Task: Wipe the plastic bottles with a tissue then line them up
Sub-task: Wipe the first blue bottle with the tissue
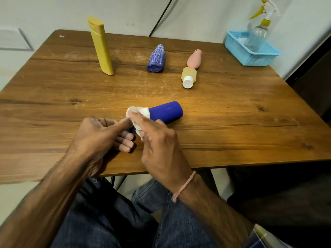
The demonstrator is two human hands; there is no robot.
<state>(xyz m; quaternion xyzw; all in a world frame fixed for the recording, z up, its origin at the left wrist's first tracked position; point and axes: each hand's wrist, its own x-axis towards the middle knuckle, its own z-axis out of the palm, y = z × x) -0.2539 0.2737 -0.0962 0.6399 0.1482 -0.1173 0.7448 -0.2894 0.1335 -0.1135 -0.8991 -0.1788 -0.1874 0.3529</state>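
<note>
Jeans (pixel 107 221) fill the bottom of our view, below the near edge of the tabletop (pixel 232 122). Our left hand (pixel 100 135) and right hand (pixel 159 142) meet just inside that edge, about midway along it.

The yellow bottle (pixel 102 49) stands upright toward the far left corner. A basket (pixel 254 58) sits at the far right corner, with a spray bottle (pixel 258 34) leaning inside it.

The blue bottle (pixel 166 111) lies on its side just beyond our hands, its flat base pointing toward the right edge. Our left fingers curl round its near end, the index finger stretched out along it.

The purple bottle (pixel 156 59) lies in the far half of the tabletop, base toward us. The pink bottle (pixel 194 59) lies to its right. The capped bottle (pixel 189 76) lies at the pink one's near end, white cap toward us; we cannot tell whether the two touch.

The tissue (pixel 141 111) is bunched over the left part of the blue bottle. Our right fingers pinch it there, with the thumb resting on the bottle. A thread (pixel 184 187) circles our right wrist.
</note>
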